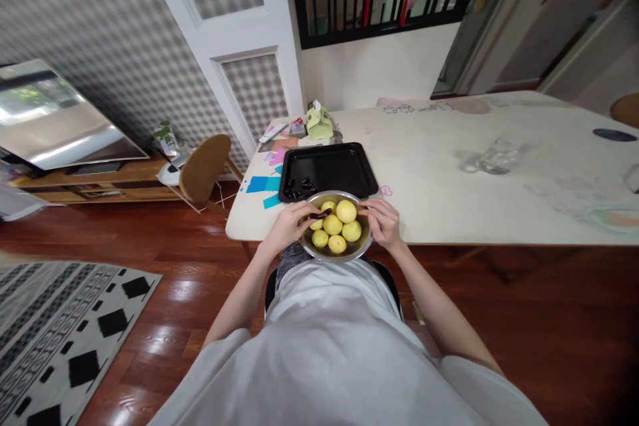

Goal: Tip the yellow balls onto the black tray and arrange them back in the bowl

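Observation:
A round metal bowl (368, 239) with several round yellow fruits (333, 224), looking like lemons, sits at the table's near edge, over my lap. Between the fingertips of my left hand (288, 227) is a small, dark, glossy, elongated piece (320, 214), held above the fruit on the bowl's left side; its exact kind is unclear. My right hand (384, 221) has its fingers closed at the bowl's right rim. Just beyond the bowl lies a black rectangular tray (332, 166), with several similar dark pieces (301, 186) in its near left corner.
The white table (429, 180) stretches away to the right, bearing a clear glass (499, 156). A green tissue box (319, 123) stands behind the tray, and blue paper-like strips (263, 185) lie left of it. A wooden chair (206, 173) is at the table's left end.

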### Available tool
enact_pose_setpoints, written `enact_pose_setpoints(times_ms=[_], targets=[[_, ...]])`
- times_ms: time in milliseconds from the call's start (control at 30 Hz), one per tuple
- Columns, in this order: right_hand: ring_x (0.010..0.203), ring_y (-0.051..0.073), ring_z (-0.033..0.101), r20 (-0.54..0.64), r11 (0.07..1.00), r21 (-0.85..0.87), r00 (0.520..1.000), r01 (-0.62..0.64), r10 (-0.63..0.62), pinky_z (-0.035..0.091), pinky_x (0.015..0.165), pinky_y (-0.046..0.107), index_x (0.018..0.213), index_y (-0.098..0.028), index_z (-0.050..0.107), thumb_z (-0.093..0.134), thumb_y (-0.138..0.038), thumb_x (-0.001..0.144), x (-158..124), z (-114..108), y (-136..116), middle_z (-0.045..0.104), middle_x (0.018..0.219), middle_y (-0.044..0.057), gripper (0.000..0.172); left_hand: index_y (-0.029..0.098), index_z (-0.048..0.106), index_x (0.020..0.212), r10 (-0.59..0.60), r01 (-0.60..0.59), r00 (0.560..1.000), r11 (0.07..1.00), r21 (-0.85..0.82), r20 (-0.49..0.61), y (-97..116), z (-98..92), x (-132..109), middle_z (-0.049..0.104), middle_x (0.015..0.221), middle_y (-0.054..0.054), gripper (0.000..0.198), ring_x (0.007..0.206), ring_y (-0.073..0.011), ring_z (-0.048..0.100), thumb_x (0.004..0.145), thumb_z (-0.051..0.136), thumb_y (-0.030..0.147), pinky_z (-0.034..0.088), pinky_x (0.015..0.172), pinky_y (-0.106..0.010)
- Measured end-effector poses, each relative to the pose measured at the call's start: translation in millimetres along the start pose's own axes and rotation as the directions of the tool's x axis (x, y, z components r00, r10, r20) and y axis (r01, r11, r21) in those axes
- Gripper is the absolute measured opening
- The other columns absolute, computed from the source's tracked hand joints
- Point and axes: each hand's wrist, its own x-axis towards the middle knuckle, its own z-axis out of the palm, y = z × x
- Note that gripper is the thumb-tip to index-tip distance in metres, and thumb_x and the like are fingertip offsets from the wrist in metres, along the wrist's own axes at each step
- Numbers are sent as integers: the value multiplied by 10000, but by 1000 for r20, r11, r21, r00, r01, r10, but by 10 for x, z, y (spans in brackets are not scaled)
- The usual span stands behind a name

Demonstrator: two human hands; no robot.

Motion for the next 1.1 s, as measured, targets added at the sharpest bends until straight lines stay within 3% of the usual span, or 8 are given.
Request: enact_pose_setpoints(times_ms=[200, 400, 800, 933, 1100], targets=[[956, 272, 722, -14, 1000, 4, 1000, 23, -23, 589, 837, 482, 933, -225, 788, 475, -260, 1025, 10, 2, -9, 798, 1027, 107, 328, 222, 715, 1154, -67, 70, 991, 997, 24, -115, 72, 206, -71, 726, 1086, -74, 187, 1009, -212, 716, 995, 636, 167, 594, 916, -333], [946, 274, 718, -12, 1000, 12, 1000, 16, -16, 590, 837, 491, 923, -227, 794, 473, -270, 1026, 15, 8, -11, 797, 1027, 109, 339, 241, 703, 1177, -83, 91, 990, 994, 63, -115, 83, 337, -130, 717, 1065, -69, 217, 957, -227, 714, 962, 723, 232, 608, 898, -370], [929, 271, 720, -9, 1000, 3, 1000, 1, -1, 593, 822, 488, 908, -232, 793, 463, -275, 1026, 20, 7, -18, 793, 1011, 105, 354, 228, 713, 1085, -87, 90, 988, 996, 20, -126, 88, 214, -179, 727, 1083, -70, 103, 1027, -221, 725, 989, 678, 218, 611, 936, -359], [933, 273, 717, -11, 1000, 14, 1000, 7, -7, 590, 812, 485, 917, -232, 796, 473, -258, 1019, 10, 6, -7, 791, 1018, 107, 340, 218, 715, 1043, -115, 139, 967, 986, 91, -227, -120, 91, -99, 736, 1056, -72, 118, 1027, -217, 716, 1024, 599, 204, 599, 945, -362], [941, 276, 715, -12, 1000, 27, 1000, -8, 8, 589, 829, 487, 919, -236, 799, 481, -276, 1018, -3, 11, 3, 789, 1015, 102, 335, 216, 724, 1043, -200, 257, 941, 947, 193, -272, -613, -47, 10, 748, 1154, -101, 183, 1141, -252, 695, 1001, 561, 145, 569, 1038, -423]])
